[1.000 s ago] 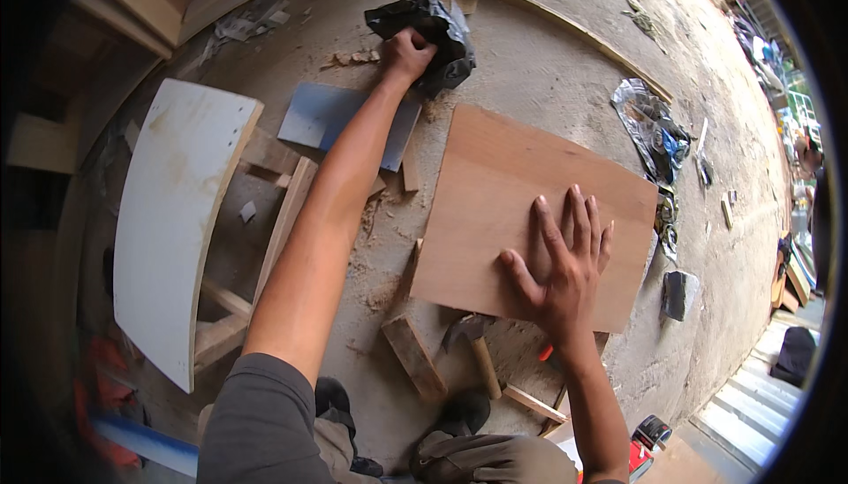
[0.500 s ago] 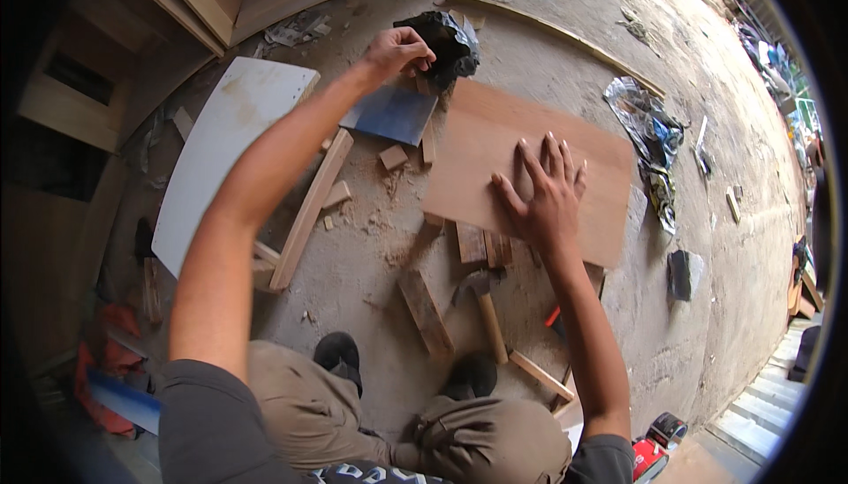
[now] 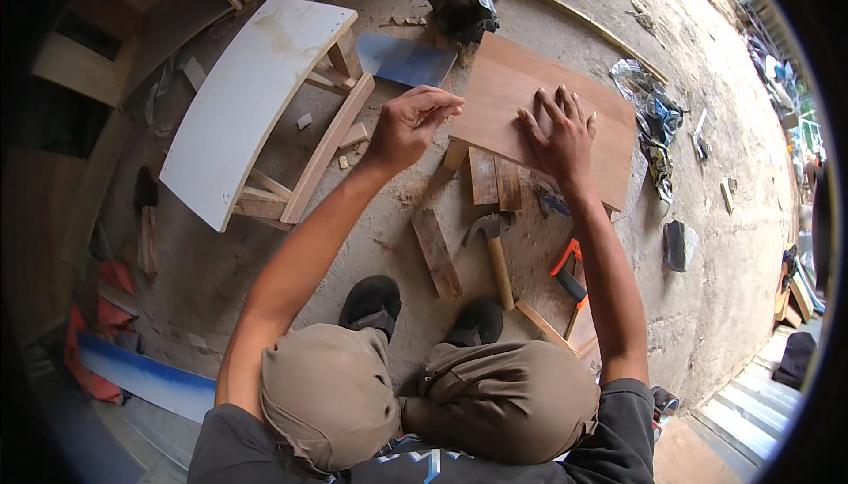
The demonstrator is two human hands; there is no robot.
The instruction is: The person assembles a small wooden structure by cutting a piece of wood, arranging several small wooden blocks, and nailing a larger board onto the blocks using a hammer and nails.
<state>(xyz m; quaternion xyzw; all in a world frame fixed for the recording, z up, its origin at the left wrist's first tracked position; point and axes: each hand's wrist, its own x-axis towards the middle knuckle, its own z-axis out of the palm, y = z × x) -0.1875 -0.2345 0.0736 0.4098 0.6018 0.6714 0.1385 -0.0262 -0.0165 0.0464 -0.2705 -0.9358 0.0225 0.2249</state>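
your right hand lies fingers spread on the plywood sheet, pinning it flat; your left hand hovers at its near-left corner, fingertips pinched together, contents too small to tell.

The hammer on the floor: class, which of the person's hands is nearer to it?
Right. The right hand lies flat on the brown board, just up and right of the hammer. The left hand is raised further off, up and left.

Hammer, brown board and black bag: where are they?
hammer [image 3: 491, 235], head view, on its metal head.
brown board [image 3: 512, 95], head view, on its bare top face.
black bag [image 3: 458, 7], head view, on its crumpled middle.
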